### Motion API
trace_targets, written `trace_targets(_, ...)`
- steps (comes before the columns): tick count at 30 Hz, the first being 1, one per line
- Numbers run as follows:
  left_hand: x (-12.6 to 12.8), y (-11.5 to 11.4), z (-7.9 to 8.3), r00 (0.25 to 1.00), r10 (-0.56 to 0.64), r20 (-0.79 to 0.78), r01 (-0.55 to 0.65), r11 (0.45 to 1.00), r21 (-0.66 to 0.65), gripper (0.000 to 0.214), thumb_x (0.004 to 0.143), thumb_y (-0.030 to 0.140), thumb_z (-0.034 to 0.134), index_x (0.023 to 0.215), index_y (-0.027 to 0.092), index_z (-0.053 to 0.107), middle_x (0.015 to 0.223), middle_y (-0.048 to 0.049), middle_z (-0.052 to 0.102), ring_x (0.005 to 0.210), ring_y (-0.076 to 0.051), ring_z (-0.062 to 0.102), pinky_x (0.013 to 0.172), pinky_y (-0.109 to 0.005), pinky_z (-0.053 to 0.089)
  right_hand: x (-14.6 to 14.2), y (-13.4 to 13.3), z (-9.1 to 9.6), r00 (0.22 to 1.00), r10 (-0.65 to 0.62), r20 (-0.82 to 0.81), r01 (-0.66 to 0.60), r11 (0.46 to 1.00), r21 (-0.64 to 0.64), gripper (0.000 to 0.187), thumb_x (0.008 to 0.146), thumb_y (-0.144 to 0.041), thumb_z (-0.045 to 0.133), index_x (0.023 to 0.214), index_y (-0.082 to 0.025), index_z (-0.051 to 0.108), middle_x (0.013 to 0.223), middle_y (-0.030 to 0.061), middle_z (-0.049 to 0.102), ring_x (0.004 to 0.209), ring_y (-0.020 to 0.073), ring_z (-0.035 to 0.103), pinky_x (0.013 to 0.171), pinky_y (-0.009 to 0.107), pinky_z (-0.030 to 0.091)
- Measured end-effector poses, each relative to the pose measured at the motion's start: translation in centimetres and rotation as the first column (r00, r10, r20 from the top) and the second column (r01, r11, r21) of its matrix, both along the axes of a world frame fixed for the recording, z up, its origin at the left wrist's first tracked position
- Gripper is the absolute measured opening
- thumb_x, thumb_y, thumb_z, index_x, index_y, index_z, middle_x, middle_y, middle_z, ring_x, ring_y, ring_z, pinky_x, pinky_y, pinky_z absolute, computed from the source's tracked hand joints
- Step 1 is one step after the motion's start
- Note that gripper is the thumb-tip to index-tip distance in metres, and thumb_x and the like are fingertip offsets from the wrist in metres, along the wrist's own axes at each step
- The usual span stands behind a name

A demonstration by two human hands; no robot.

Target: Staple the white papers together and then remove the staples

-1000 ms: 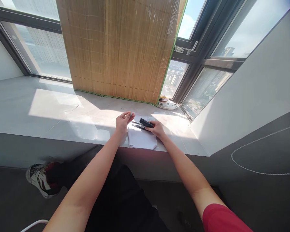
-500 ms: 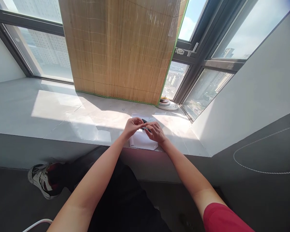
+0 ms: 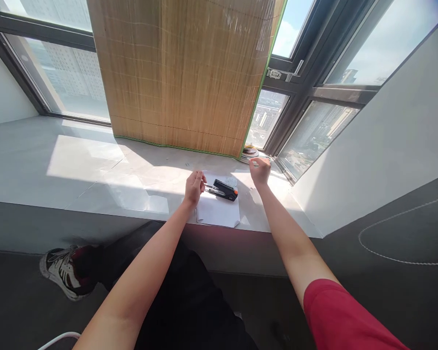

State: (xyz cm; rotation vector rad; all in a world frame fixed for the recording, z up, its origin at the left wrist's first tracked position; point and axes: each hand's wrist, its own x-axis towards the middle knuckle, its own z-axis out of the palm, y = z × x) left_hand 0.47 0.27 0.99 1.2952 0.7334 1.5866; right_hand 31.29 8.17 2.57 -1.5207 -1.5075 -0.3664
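A black stapler (image 3: 224,189) with an orange rear end lies on a white sheet of paper (image 3: 219,213) at the front of the grey window sill (image 3: 95,170). Its top looks lifted off the metal base. My left hand (image 3: 194,187) rests at the stapler's left tip, with its fingers curled against it. My right hand (image 3: 260,170) is lifted away to the right of the stapler, near the window corner. Its fingers are pinched together, and what they hold is too small to make out.
A bamboo blind (image 3: 182,73) hangs down to the sill behind the paper. A small stack of round flat things (image 3: 248,153) sits in the window corner. A white wall (image 3: 368,146) closes the right side. My shoe (image 3: 60,270) is on the dark floor below.
Both hands were closed together over the stapler half a second ago. My right hand has since let go and moved up and right towards the window corner. The stapler now lies uncovered.
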Motion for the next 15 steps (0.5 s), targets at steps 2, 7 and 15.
trace_targets(2,0.0,0.0,0.1,1.0,-0.008,-0.01,0.008,1.0,-0.011,0.045,0.104,0.059,0.058,0.08,0.02,0.054,0.075,0.0015,0.056,0.044,-0.005,0.041,0.042,-0.022,0.028,1.8,1.7,-0.5,0.996,-0.091,-0.026,0.082,0.967,-0.24,0.026,0.1,-0.027,0.056,0.101,-0.018,0.08,0.11,0.0155,0.08,0.116,0.0327,0.066,0.109,0.048,0.051)
trace_targets(7,0.1,-0.2,0.1,0.999,-0.034,-0.039,0.033,0.999,-0.029,0.043,0.103,0.056,0.057,0.08,0.02,0.054,0.075,0.0015,0.054,0.046,-0.005,0.04,0.043,-0.023,0.028,3.5,1.7,-4.2,0.998,-0.066,-0.013,0.049,0.845,-0.533,0.027,0.096,-0.022,0.058,0.105,-0.019,0.083,0.124,0.0147,0.078,0.125,0.0327,0.064,0.114,0.051,0.05)
trace_targets(15,-0.4,0.4,-0.2,0.954,0.112,-0.278,-0.14,0.987,-0.081,0.021,0.105,0.04,0.052,0.091,0.024,0.052,0.076,0.0018,0.056,0.052,-0.011,0.045,0.051,-0.026,0.035,3.6,1.2,-4.7,0.989,-0.1,-0.108,0.026,0.84,-0.542,0.044,0.094,-0.02,0.052,0.131,-0.014,0.074,0.127,0.016,0.078,0.123,0.0279,0.07,0.115,0.044,0.052)
